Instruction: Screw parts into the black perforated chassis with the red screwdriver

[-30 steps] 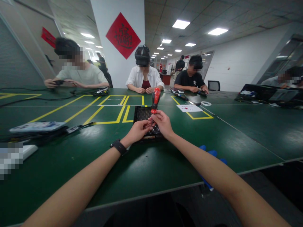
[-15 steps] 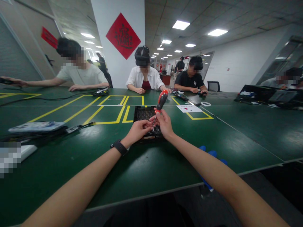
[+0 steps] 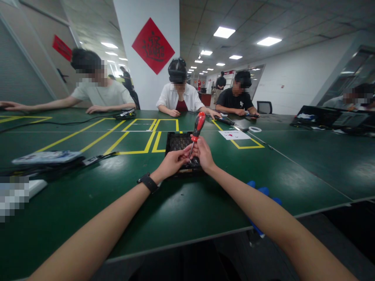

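Observation:
A black tray-like device (image 3: 177, 143) lies on the green table (image 3: 187, 203) in front of me. My right hand (image 3: 203, 153) is closed on a screwdriver (image 3: 197, 127) with a red and black handle, which tilts up and to the right, tip pointing down at the device. My left hand (image 3: 172, 162) is pinched near the screwdriver's metal shaft and tip, above the device's near edge. What its fingertips hold is too small to make out. A black watch (image 3: 148, 182) is on my left wrist.
Yellow tape lines (image 3: 140, 134) mark the table. A flat device with cables (image 3: 47, 157) lies at left, a blue object (image 3: 262, 191) under my right forearm. A white paper (image 3: 234, 134) and tape ring (image 3: 255, 129) lie at right. Three people (image 3: 179, 91) sit across the table.
The screwdriver went from upright to tilted right, then rose a little. The person at far left stretched an arm out along the table. My hands stayed over the device.

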### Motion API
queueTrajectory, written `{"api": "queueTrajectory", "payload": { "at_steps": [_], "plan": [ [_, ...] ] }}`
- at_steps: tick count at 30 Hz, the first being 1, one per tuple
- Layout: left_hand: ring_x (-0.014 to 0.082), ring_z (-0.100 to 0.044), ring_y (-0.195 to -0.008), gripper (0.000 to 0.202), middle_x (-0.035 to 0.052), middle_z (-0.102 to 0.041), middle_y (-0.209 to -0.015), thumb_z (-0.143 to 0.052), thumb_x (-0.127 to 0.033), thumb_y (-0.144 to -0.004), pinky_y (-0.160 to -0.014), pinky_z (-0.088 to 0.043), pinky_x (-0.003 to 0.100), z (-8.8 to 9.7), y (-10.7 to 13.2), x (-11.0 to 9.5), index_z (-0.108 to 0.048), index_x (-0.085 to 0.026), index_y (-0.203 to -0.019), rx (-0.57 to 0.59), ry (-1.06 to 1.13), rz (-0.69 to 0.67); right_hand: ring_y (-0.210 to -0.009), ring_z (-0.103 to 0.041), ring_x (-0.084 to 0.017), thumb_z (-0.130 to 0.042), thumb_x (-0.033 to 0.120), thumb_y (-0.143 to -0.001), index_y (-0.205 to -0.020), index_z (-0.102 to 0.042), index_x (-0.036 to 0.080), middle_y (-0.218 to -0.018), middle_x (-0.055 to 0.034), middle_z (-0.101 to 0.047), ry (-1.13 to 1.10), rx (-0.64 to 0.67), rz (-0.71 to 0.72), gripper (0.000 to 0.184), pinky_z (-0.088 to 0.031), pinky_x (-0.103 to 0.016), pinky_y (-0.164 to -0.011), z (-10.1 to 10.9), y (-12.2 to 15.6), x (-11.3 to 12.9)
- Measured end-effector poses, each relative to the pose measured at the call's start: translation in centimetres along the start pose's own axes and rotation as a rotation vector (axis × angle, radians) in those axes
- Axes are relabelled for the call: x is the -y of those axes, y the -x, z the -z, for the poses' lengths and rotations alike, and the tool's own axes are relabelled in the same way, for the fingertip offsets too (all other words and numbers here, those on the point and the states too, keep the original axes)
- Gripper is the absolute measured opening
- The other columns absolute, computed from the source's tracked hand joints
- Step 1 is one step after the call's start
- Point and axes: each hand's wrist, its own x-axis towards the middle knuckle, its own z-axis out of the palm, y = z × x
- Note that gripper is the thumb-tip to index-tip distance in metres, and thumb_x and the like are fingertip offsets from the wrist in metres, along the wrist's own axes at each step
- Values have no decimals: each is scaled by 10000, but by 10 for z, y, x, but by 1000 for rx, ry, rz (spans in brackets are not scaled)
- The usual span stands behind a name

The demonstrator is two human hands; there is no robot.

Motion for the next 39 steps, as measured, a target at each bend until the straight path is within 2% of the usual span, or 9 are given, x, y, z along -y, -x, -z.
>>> {"api": "queueTrajectory", "payload": {
  "at_steps": [3, 6, 9, 12, 15, 27, 30, 34, 39],
  "plan": [
    [131, -558, -669, 260, 35, -680, -948, -564, -346, -784, -645, -437, 231, 0, 0, 0, -681, -133, -878, -12, 13, -16, -512, -577, -88, -433, 510, -863, -1144, -447, 216, -669, 18, -619, 14, -9, 10, 406, -418, -174, -435, 0, 0, 0],
    [136, -567, -659, 255, 26, -685, -814, -591, -361, -769, -652, -444, 237, -1, -1, 1, -677, -138, -856, -32, 34, 15, -506, -569, -86, -453, 491, -860, -1129, -446, 214, -665, 22, -615, 26, -36, 32, 387, -424, -175, -431, 0, -1, -1],
    [123, -543, -598, 282, 10, -650, -693, -651, -397, -719, -588, -426, 226, -1, -1, 1, -656, -134, -818, -54, 44, 68, -504, -564, -83, -459, 490, -858, -1122, -437, 215, -667, 26, -610, 30, -48, 45, 382, -429, -173, -431, 0, -1, -1],
    [109, -511, -558, 310, -5, -612, -639, -694, -428, -667, -537, -399, 215, -2, 0, 1, -623, -136, -747, -69, 34, 99, -512, -565, -78, -467, 494, -853, -1114, -432, 219, -675, 27, -610, 37, -51, 48, 380, -429, -165, -438, -1, -1, -1],
    [102, -483, -543, 302, -15, -586, -620, -671, -431, -689, -517, -375, 212, -2, 1, 0, -603, -139, -722, -66, 2, 98, -519, -570, -81, -480, 490, -848, -1103, -435, 219, -670, 28, -610, 32, -39, 41, 374, -426, -164, -438, -2, 0, 0],
    [149, -581, -688, 256, 31, -675, -784, -568, -353, -792, -666, -441, 255, 0, 2, 0, -668, -133, -876, 15, 0, 1, -539, -554, -81, -455, 506, -853, -1059, -478, 206, -670, 23, -582, 6, -13, 20, 364, -405, -163, -439, 0, -1, -1],
    [149, -599, -696, 282, 45, -684, -812, -600, -387, -772, -676, -461, 263, -1, 2, 0, -656, -135, -885, -9, 51, 33, -523, -537, -74, -446, 501, -861, -1073, -480, 205, -664, 27, -569, 19, -29, 37, 365, -396, -162, -434, 0, -1, -2],
    [141, -597, -646, 329, 39, -669, -735, -671, -427, -704, -630, -474, 261, -2, 1, 0, -627, -134, -848, -38, 94, 93, -499, -522, -70, -442, 514, -858, -1068, -481, 209, -659, 31, -559, 42, -33, 45, 372, -390, -164, -423, 0, -1, -3],
    [125, -582, -627, 317, 19, -651, -710, -693, -401, -687, -620, -473, 251, -3, 1, 0, -614, -137, -843, -50, 112, 78, -506, -523, -71, -452, 523, -850, -1069, -474, 216, -671, 33, -561, 46, -34, 61, 378, -415, -171, -437, -1, -1, -2]
  ]
}}
